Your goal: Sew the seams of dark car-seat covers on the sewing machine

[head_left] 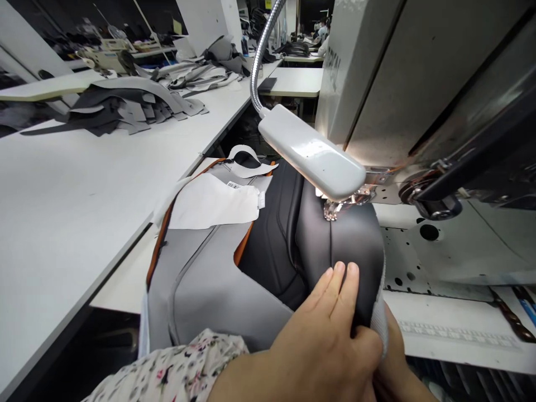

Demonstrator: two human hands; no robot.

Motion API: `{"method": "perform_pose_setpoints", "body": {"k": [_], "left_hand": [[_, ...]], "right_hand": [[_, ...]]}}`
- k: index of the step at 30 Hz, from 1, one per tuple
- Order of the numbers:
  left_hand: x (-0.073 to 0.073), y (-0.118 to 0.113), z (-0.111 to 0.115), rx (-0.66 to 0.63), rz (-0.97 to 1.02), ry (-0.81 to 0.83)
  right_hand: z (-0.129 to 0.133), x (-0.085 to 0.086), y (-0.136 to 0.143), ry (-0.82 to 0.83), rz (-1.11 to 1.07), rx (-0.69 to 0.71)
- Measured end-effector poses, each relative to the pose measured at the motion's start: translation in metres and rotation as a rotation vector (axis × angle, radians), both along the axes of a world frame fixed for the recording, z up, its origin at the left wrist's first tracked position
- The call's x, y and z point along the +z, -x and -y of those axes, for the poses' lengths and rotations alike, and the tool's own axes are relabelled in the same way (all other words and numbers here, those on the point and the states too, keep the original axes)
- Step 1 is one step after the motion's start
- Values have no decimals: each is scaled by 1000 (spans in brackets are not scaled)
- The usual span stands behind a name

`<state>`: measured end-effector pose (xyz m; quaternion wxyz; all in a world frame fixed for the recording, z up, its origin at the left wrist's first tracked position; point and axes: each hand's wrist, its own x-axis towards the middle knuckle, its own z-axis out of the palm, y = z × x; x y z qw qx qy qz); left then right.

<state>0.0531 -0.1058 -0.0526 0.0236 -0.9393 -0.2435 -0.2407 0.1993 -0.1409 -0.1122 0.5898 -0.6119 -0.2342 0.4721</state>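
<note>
A large sewn seat cover, with black leather-like panels (274, 240) and grey panels (221, 279), lies under the sewing machine. Its rounded dark section with a centre seam (331, 245) sits below the metal presser foot (330, 211). My left hand (330, 324) lies on this section just in front of the foot, its fingers stretched flat along the seam and its thumb bent near the right edge. Partly hidden behind it, my right hand (393, 340) is at the cover's right edge; its fingers are out of sight beneath the material.
A white lamp (312, 151) on a flexible metal neck hangs over the foot. The machine's body (419, 72) fills the upper right. A clear ruler (456, 333) and a brown-handled tool (513, 315) lie at right. Stacked grey cut pieces (129, 106) rest on the white table (62, 190).
</note>
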Motion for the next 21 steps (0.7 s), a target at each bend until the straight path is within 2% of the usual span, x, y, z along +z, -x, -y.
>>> {"method": "perform_pose_setpoints", "body": {"k": [3, 7, 10, 12, 17, 21], "left_hand": [[6, 1, -6, -37, -6, 100], [23, 4, -14, -68, -69, 184], [36, 7, -22, -90, -110, 243], [40, 8, -27, -87, -84, 285], [37, 6, -43, -87, -44, 307], [30, -2, -57, -66, -49, 258]], "right_hand": [[-11, 9, 1, 68, -66, -22], [-21, 3, -7, 136, -34, -81], [-27, 1, -10, 129, 10, -136], [-33, 9, -7, 118, 22, -145], [-55, 38, 12, 100, -16, -229], [-70, 40, 15, 13, -74, -178]]}}
